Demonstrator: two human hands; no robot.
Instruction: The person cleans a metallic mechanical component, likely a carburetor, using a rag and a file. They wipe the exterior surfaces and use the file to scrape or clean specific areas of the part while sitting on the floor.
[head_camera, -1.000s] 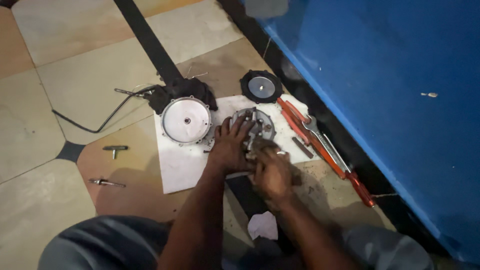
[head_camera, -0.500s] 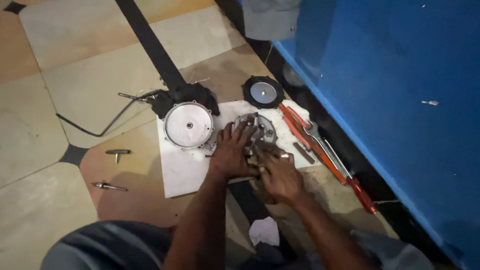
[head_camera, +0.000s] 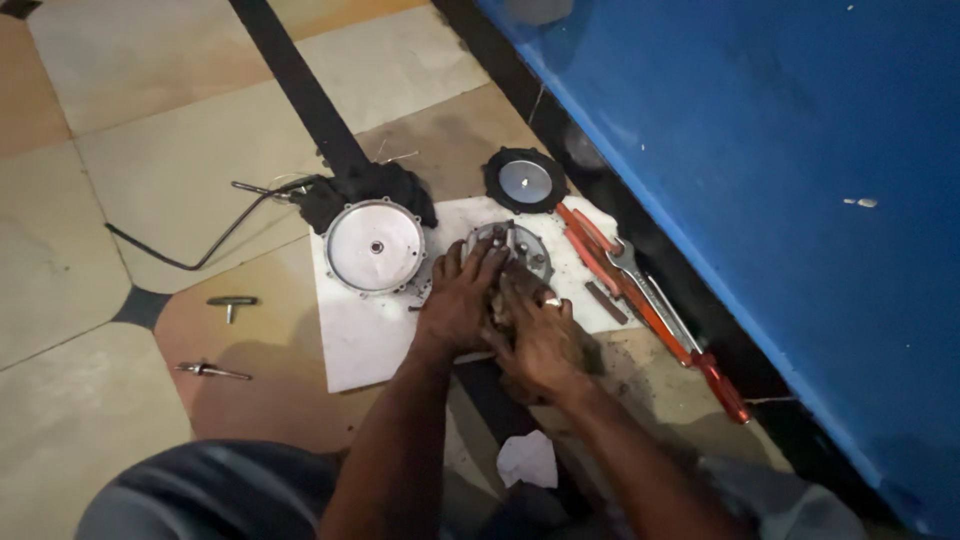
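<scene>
My left hand (head_camera: 458, 300) rests fingers spread on a round grey metal housing (head_camera: 522, 242) that lies on a white sheet (head_camera: 350, 335) on the floor. My right hand (head_camera: 535, 335) presses against the near side of the same part, fingers curled, with a small dark piece under them that I cannot make out. A round silver cover plate (head_camera: 375, 247) lies on the sheet just left of my hands. A black rubber disc with a metal centre (head_camera: 525, 180) sits beyond the housing.
Red-handled pliers (head_camera: 600, 255), a spanner (head_camera: 650, 295) and a red-handled screwdriver (head_camera: 715, 380) lie along the blue wall (head_camera: 780, 200). A black cloth (head_camera: 375, 190) and bent rod (head_camera: 190, 255) sit far left. Two small tools (head_camera: 230, 305) lie on the tiles; white paper (head_camera: 527, 458) is near my knees.
The view shifted slightly. Both hands stayed on the metal housing, with the right hand sliding closer against the left.
</scene>
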